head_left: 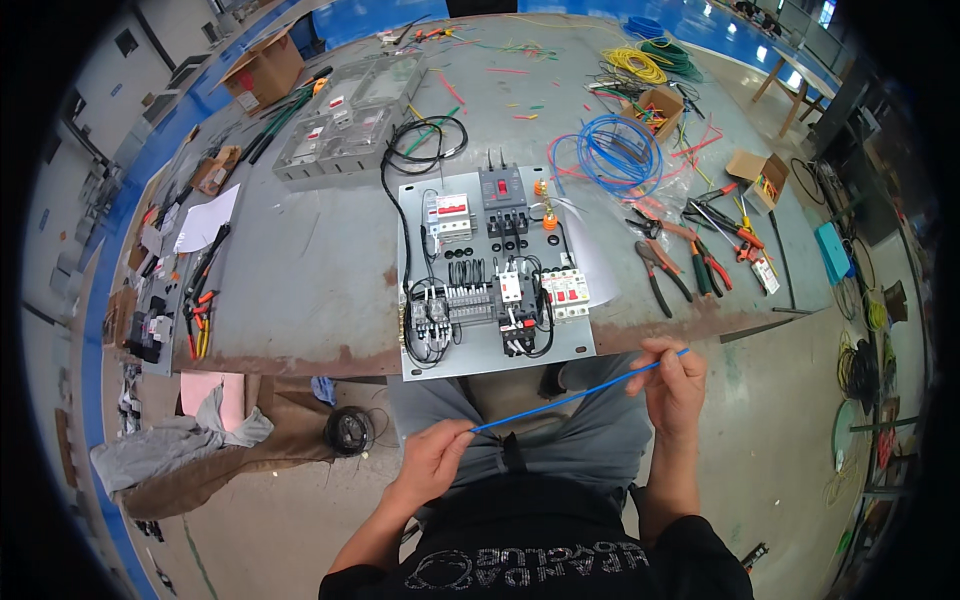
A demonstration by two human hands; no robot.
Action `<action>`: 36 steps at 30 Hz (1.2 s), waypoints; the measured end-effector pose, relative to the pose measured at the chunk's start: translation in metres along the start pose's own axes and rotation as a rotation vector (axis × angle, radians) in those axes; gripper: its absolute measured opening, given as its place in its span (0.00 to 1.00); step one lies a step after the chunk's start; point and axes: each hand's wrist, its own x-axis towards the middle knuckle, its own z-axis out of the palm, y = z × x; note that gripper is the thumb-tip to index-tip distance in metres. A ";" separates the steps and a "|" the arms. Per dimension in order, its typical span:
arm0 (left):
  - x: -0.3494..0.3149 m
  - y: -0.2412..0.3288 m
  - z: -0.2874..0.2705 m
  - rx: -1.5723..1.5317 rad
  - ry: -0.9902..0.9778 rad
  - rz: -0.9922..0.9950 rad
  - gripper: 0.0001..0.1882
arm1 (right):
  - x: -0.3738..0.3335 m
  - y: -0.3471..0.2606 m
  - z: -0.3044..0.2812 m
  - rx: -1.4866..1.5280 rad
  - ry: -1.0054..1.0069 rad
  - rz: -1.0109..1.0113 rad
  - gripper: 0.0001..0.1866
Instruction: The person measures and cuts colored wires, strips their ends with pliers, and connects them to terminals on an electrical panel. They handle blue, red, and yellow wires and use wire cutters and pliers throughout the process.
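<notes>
Between my two hands a length of blue wire is stretched taut above my lap, just off the table's front edge. My left hand pinches its lower left end. Higher up, my right hand grips the other end, and a short tip pokes out past the fingers. In front of me lies a light grey mounting plate, its near edge overhanging the table. It carries a dark circuit breaker, smaller breakers, a terminal block and black wiring.
Right of the plate lie pliers, cutters and a coil of blue wire. Small cardboard boxes stand beyond. Clear-lidded grey enclosures sit back left. More tools lie along the left edge. Someone's brown-trousered leg is at left.
</notes>
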 end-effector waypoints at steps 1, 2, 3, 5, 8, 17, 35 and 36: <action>0.001 0.000 0.000 0.000 0.001 0.016 0.05 | -0.001 0.002 0.000 0.021 0.022 -0.013 0.18; 0.002 0.001 0.000 0.000 -0.001 0.034 0.05 | -0.002 0.004 0.000 0.035 0.026 -0.028 0.18; 0.003 0.002 0.000 0.000 -0.002 0.051 0.05 | -0.003 0.005 -0.001 0.048 0.032 -0.044 0.18; 0.004 0.001 0.001 -0.010 0.011 0.078 0.05 | -0.003 0.006 0.000 0.055 0.037 -0.059 0.18; 0.004 0.002 -0.001 -0.002 0.016 0.064 0.05 | -0.002 0.003 0.002 0.032 0.036 -0.035 0.18; 0.015 -0.001 -0.032 -0.100 0.131 -0.034 0.07 | 0.005 -0.012 -0.004 -0.129 -0.176 0.051 0.14; 0.047 -0.039 -0.056 -0.950 0.055 -0.257 0.14 | 0.030 0.004 0.003 -0.001 -0.110 0.306 0.13; 0.048 -0.044 -0.057 -0.918 0.076 -0.262 0.14 | 0.033 0.006 0.001 -0.003 -0.116 0.320 0.13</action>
